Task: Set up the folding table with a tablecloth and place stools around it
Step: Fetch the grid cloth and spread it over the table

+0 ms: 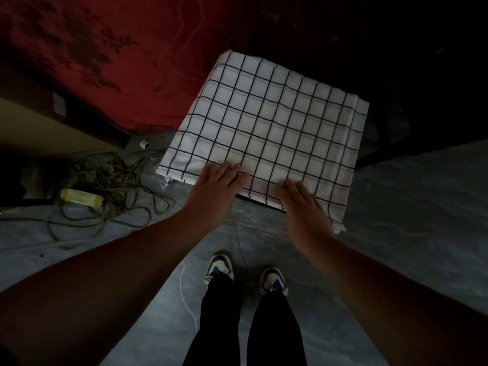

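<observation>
A white tablecloth [266, 122] with a black grid pattern lies folded into a square on a dark surface, whose thin dark edge [253, 199] shows just under the cloth's near side. My left hand [214, 183] lies flat, fingers straight, on the cloth's near edge. My right hand [303, 207] also rests flat on the near edge, to the right. What supports the cloth is almost wholly hidden. No stools are visible in the dim light.
A red patterned fabric [105, 54] fills the upper left. A tangle of cables [113, 186] with a yellowish power strip [80, 197] lies on the grey floor at left. A dark frame [383, 133] stands behind the cloth at right. My feet [245, 276] stand below.
</observation>
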Action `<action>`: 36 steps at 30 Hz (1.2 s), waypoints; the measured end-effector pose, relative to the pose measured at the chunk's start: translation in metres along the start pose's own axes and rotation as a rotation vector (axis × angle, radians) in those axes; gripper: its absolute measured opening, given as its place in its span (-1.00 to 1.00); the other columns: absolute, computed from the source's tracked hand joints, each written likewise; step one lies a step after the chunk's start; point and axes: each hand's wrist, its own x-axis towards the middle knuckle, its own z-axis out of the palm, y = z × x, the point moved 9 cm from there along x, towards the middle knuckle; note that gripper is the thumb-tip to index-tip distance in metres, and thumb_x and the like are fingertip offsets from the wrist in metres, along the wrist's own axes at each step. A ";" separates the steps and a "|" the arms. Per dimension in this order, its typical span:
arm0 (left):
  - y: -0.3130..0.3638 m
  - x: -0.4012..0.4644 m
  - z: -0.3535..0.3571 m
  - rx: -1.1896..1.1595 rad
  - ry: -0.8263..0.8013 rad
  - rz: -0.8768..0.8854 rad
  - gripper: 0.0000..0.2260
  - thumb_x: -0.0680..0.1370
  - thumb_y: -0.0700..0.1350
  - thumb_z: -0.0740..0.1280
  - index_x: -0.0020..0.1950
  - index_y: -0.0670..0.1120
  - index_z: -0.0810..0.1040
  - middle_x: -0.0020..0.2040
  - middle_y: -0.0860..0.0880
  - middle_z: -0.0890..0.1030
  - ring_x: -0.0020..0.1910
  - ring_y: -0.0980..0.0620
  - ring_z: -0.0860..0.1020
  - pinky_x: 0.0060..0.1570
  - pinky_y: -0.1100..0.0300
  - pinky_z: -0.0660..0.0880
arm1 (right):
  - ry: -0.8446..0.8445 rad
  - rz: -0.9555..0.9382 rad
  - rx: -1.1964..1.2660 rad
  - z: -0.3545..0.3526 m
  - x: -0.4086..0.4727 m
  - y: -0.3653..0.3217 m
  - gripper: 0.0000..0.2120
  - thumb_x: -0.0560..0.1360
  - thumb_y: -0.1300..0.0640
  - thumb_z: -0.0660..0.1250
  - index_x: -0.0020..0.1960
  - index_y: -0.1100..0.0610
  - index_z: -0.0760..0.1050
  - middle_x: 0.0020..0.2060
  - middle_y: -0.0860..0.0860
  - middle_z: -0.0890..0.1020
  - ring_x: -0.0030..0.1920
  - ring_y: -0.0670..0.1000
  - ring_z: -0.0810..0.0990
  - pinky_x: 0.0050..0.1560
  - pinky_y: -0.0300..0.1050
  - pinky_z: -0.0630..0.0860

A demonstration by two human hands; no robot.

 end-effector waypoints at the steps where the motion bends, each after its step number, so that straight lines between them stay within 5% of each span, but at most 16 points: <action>1: 0.001 -0.002 -0.007 -0.022 0.021 -0.005 -0.37 0.56 -0.10 0.19 0.60 0.04 0.03 0.62 -0.06 0.07 0.59 -0.10 -0.01 0.50 -0.19 0.01 | 0.006 0.006 0.004 -0.006 -0.001 0.001 -0.11 0.48 0.34 0.29 0.61 -0.03 -0.14 0.61 0.02 -0.01 0.59 0.10 -0.03 0.54 0.13 0.13; 5: 0.006 -0.025 -0.043 -0.107 0.060 -0.021 -0.43 0.57 -0.13 0.15 0.58 0.05 0.14 0.61 -0.03 0.11 0.58 -0.11 0.07 0.51 -0.19 0.00 | 0.049 -0.015 -0.016 -0.048 -0.020 -0.003 -0.14 0.50 0.34 0.25 0.60 -0.06 -0.16 0.61 0.01 0.01 0.59 0.07 0.00 0.55 0.13 0.07; 10: 0.007 -0.088 -0.126 -0.094 0.090 -0.141 -0.44 0.62 -0.10 0.10 0.61 0.09 0.02 0.62 0.02 0.07 0.58 -0.05 0.09 0.52 -0.14 -0.01 | 0.115 -0.070 -0.020 -0.138 -0.069 -0.038 -0.19 0.51 0.35 0.21 0.60 -0.08 -0.08 0.61 0.00 0.03 0.59 0.06 0.04 0.55 0.14 0.10; 17: 0.006 -0.235 -0.258 -0.247 0.313 -0.401 -0.52 0.51 -0.17 0.24 0.45 0.05 0.41 0.46 -0.01 0.45 0.42 -0.08 0.42 0.28 -0.10 0.44 | 0.217 -0.245 -0.029 -0.262 -0.150 -0.132 -0.32 0.51 0.29 0.23 0.56 -0.07 0.17 0.57 -0.02 0.22 0.50 0.03 0.30 0.40 0.09 0.37; 21: 0.004 -0.360 -0.309 -0.237 0.402 -0.633 -0.55 0.51 -0.20 0.28 0.39 0.08 0.44 0.34 0.02 0.54 0.27 -0.10 0.53 0.13 0.03 0.47 | 0.274 -0.450 -0.012 -0.308 -0.213 -0.221 -0.47 0.52 0.29 0.23 0.45 -0.03 0.38 0.44 -0.03 0.44 0.38 0.05 0.45 0.29 0.04 0.46; 25: -0.007 -0.488 -0.326 -0.244 0.426 -0.861 -0.57 0.53 -0.19 0.20 0.37 0.10 0.42 0.23 0.02 0.57 0.20 -0.08 0.53 0.08 0.06 0.43 | 0.254 -0.668 -0.032 -0.318 -0.277 -0.323 -0.55 0.50 0.27 0.19 0.31 -0.07 0.48 0.25 -0.10 0.55 0.17 0.06 0.55 0.05 0.00 0.51; 30: -0.008 -0.665 -0.317 -0.184 0.580 -1.091 -0.64 0.50 -0.19 0.22 0.25 0.09 0.51 0.23 0.04 0.61 0.17 -0.09 0.57 0.10 0.05 0.43 | 0.185 -0.982 -0.131 -0.294 -0.371 -0.455 -0.59 0.55 0.23 0.10 0.32 -0.06 0.46 0.21 -0.07 0.55 0.16 0.07 0.52 0.00 -0.01 0.47; 36: 0.033 -0.888 -0.256 -0.168 0.683 -1.460 -0.69 0.45 -0.26 0.29 0.11 0.04 0.57 -0.09 0.00 0.64 -0.09 -0.14 0.60 -0.10 0.08 0.42 | 0.065 -1.285 -0.154 -0.220 -0.515 -0.605 -0.62 0.52 0.23 0.13 0.23 -0.07 0.49 0.12 -0.03 0.58 0.10 0.12 0.53 -0.02 0.08 0.49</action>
